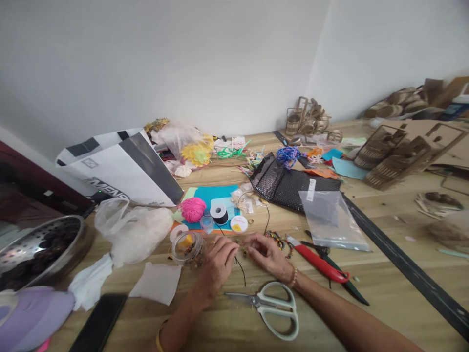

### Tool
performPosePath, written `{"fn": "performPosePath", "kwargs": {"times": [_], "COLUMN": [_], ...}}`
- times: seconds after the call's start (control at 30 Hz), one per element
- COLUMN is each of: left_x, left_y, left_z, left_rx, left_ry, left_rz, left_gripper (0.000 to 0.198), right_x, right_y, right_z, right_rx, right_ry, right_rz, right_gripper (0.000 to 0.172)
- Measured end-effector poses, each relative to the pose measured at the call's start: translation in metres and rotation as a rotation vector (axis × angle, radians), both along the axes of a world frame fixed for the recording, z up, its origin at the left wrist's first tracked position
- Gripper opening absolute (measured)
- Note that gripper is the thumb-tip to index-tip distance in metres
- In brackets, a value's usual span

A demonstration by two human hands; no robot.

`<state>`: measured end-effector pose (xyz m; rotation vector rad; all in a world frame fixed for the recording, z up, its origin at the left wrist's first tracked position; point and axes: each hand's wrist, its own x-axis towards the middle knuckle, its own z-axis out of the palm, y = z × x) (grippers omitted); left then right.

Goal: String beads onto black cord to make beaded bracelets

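My left hand (219, 261) is closed in a pinch on a thin black cord (241, 270), whose loose end hangs down beside the fingertips. Facing it a little to the right, my right hand (266, 255) has its fingers curled in; anything between its fingertips is too small to name. Close to the left hand stands a clear jar (187, 246) with beads. A multicoloured beaded string (279, 240) lies just beyond the right hand. White-handled scissors (274, 310) rest below both hands. A spool of black cord (219, 215) stands on blue sheets behind them.
A red-handled knife (322, 264) lies right of my right forearm. Behind are pink yarn (193, 210), a black padded mailer (293, 183) and a clear zip bag (335, 220). A phone (98, 322), metal colander (66, 254) and white paper bag (124, 168) stand left; small baskets (403, 151) right.
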<state>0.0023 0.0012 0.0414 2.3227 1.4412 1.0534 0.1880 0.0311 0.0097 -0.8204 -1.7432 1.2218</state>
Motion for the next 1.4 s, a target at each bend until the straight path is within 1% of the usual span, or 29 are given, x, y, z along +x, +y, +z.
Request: {"fn": "performPosePath", "kwargs": {"times": [0.13, 0.17, 0.23, 0.37, 0.5, 0.63, 0.73, 0.8, 0.87, 0.93, 1.0, 1.07, 1.17, 1.23, 1.3, 1.33, 1.4], "left_x": [0.003, 0.003, 0.004, 0.003, -0.001, -0.005, -0.005, -0.004, -0.003, -0.002, -0.001, -0.002, -0.003, -0.004, -0.004, -0.004, -0.004], "left_y": [-0.001, -0.002, -0.003, -0.002, 0.002, 0.007, 0.007, 0.006, 0.006, 0.006, 0.007, 0.008, 0.010, 0.010, 0.009, 0.008, 0.008], "left_z": [-0.006, -0.008, -0.009, -0.014, -0.023, -0.031, -0.032, -0.031, -0.029, -0.028, -0.027, -0.027, -0.028, -0.029, -0.030, -0.030, -0.031], "left_rx": [-0.016, -0.019, -0.035, -0.081, -0.128, -0.198, -0.246, -0.247, -0.226, -0.203, -0.192, -0.188, -0.181, -0.187, -0.202, -0.204, -0.188], "left_ry": [-0.003, -0.003, -0.005, -0.042, -0.088, -0.061, 0.046, 0.106, 0.120, 0.090, 0.043, 0.007, 0.003, 0.027, 0.052, 0.060, 0.066], "left_rz": [-0.034, -0.037, -0.039, -0.043, -0.007, 0.061, 0.053, 0.053, 0.030, -0.036, -0.100, -0.104, -0.021, 0.007, -0.010, -0.027, -0.044], "left_gripper": [0.022, 0.021, 0.021, 0.020, 0.019, 0.034, 0.036, 0.033, 0.029, 0.025, 0.023, 0.024, 0.028, 0.029, 0.027, 0.025, 0.022], "right_x": [-0.001, -0.002, -0.002, -0.002, -0.002, -0.001, 0.001, 0.002, 0.002, 0.001, 0.000, 0.000, 0.002, 0.003, 0.003, 0.003, 0.002], "right_y": [0.000, 0.000, 0.000, 0.001, 0.001, 0.002, 0.001, -0.001, -0.004, -0.007, -0.009, -0.007, -0.002, 0.002, 0.003, 0.003, 0.001], "right_z": [-0.006, -0.006, -0.007, -0.005, -0.004, -0.005, -0.002, 0.001, 0.003, 0.003, 0.001, -0.001, -0.005, -0.006, -0.006, -0.006, -0.005], "right_rx": [-0.130, -0.150, -0.153, -0.095, -0.034, 0.062, 0.232, 0.368, 0.460, 0.482, 0.445, 0.377, 0.291, 0.285, 0.330, 0.368, 0.455], "right_ry": [0.059, 0.067, 0.060, -0.021, -0.049, -0.028, -0.039, -0.052, -0.072, -0.110, -0.143, -0.150, -0.143, -0.152, -0.181, -0.198, -0.236], "right_rz": [0.134, 0.149, 0.135, 0.076, 0.028, -0.131, -0.231, -0.224, -0.146, -0.036, 0.006, -0.064, -0.233, -0.286, -0.269, -0.235, -0.121], "right_gripper": [0.031, 0.030, 0.029, 0.029, 0.029, 0.025, 0.019, 0.016, 0.014, 0.013, 0.014, 0.017, 0.019, 0.016, 0.013, 0.012, 0.012]}}
